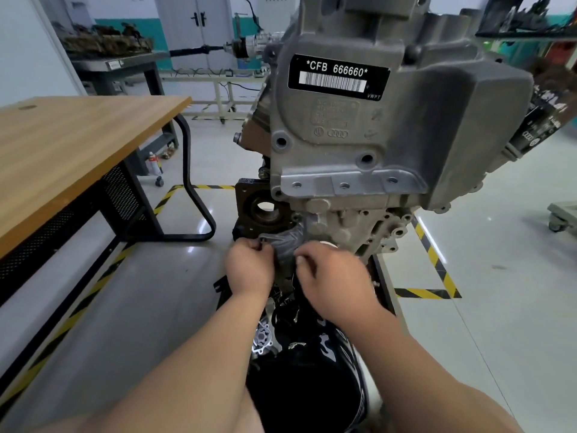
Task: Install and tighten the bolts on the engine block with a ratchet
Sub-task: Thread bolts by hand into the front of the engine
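Observation:
A large grey engine block [368, 145] stands upright in front of me, with a black barcode label reading CFB 666660. Low on its front a grey curved housing part [285, 243] sits against the block. My left hand [249, 267] pinches the left flange of that part with closed fingers. My right hand [334, 276] is curled at the part's right side, fingertips pressed together as if on something small that I cannot make out. No ratchet is visible. Whether a bolt sits under either hand is hidden.
A wooden-topped workbench [78, 145] with black legs stands to my left. Yellow-black floor tape [434, 260] marks the bay around the engine stand. A dark round flange [265, 210] sits left of the block. Benches with parts stand behind, and a wheeled cart [562, 217] is at the right.

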